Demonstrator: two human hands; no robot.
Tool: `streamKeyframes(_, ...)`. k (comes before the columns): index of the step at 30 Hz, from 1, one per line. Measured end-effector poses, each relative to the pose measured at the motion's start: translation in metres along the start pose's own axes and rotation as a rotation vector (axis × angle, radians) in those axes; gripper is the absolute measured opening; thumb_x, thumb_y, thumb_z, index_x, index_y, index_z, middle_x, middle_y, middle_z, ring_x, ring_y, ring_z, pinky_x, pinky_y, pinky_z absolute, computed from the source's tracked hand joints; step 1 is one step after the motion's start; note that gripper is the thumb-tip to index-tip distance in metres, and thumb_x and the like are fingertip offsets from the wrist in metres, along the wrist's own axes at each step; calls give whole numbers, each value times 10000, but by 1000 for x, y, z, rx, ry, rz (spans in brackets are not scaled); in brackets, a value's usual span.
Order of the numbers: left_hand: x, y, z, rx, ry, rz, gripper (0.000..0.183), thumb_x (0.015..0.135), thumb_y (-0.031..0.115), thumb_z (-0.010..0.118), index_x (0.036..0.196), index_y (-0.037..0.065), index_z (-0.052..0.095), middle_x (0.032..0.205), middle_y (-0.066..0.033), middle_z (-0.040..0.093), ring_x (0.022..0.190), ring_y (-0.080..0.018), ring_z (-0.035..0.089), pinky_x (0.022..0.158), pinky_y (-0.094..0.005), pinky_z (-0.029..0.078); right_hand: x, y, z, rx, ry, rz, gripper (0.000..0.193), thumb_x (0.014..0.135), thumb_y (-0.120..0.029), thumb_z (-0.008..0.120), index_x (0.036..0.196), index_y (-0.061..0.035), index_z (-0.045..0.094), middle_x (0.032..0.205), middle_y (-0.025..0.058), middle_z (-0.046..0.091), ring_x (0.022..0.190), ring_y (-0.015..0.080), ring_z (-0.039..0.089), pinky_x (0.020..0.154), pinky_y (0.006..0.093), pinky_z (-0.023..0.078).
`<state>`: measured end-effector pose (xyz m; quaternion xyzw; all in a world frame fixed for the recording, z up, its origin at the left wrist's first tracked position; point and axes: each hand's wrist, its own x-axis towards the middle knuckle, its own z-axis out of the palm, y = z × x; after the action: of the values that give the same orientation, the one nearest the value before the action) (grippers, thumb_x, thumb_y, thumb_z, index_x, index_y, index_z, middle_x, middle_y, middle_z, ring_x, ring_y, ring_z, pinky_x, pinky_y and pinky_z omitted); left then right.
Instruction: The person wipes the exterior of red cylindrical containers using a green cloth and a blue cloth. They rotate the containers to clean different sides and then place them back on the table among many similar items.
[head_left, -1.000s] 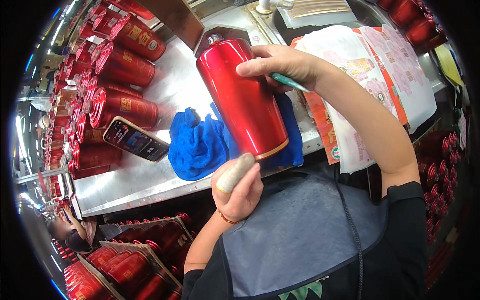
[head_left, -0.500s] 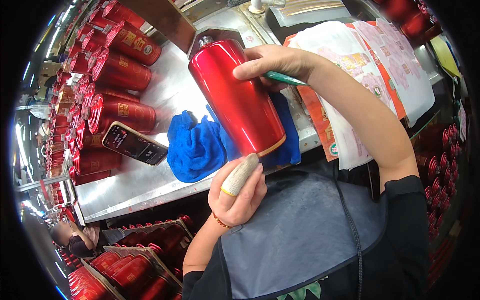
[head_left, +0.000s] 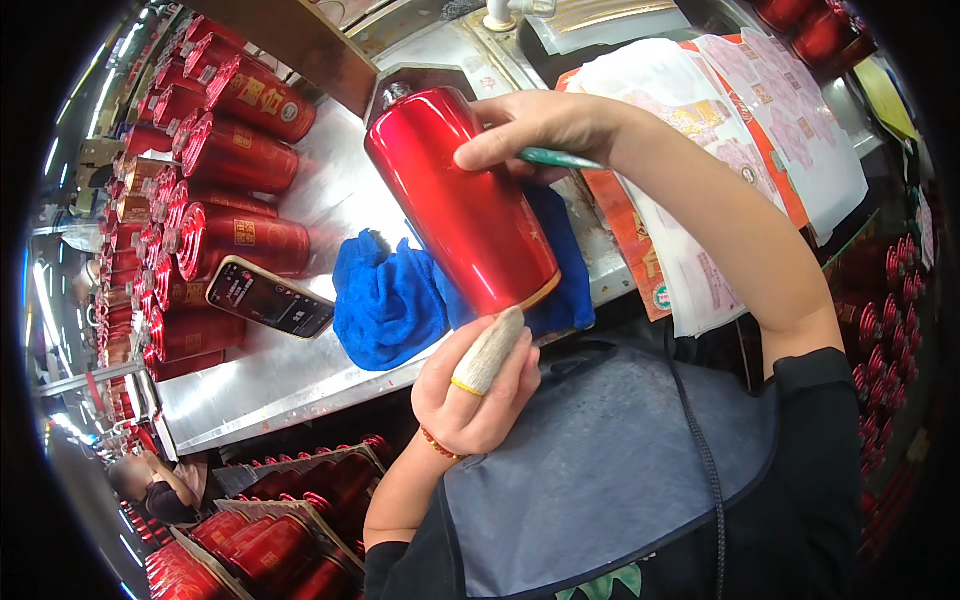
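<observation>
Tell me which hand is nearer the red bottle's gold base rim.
Left. The left hand is just below the gold rim; the right hand grips the bottle higher up, toward its neck.

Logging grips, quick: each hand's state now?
Left hand: curled at the red bottle base, grip unclear.
Right hand: holding the bottle and a green tool.

The bench [head_left: 345,190] ran diagonally across the middle of the frame. Grouped bottles [head_left: 245,150] filled its upper-left part, with a phone [head_left: 270,298] just below and beside them. Cloth [head_left: 385,305] lay right of the phone and beneath the centre bottle [head_left: 460,205], which had the right fingers [head_left: 485,149] at its right side and the left fingers [head_left: 522,375] at its lower end. Paper sheets [head_left: 700,165] spread across the upper right; lower bottles [head_left: 265,550] sat beneath the bench, lower left.
</observation>
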<state>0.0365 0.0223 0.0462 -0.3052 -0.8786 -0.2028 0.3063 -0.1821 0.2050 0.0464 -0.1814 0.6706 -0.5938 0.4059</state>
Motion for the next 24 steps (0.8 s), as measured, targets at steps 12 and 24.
streamKeyframes(12, 1, -6, 0, -86, 36, -109, 305, 774, 89, 809, 1073, 47, 766, 1124, -110, 723, 1053, -269, 653, 941, -397, 510, -7, -19, 25, -338, 246, -87, 1130, 638, -669, 894, 1372, 104, 521, 1217, 271, 674, 1079, 339, 712, 910, 387, 588)
streamKeyframes(24, 11, -2, 22, -880, 101, -848, 997, 852, -30, 726, 1630, 0, 104, 1634, -180, 222, 1464, -297, 352, 1194, -425, 340, -13, -16, 31, -175, 228, -149, 1064, 668, -640, 896, 1336, 112, 549, 1183, 263, 680, 1074, 312, 706, 929, 373, 570)
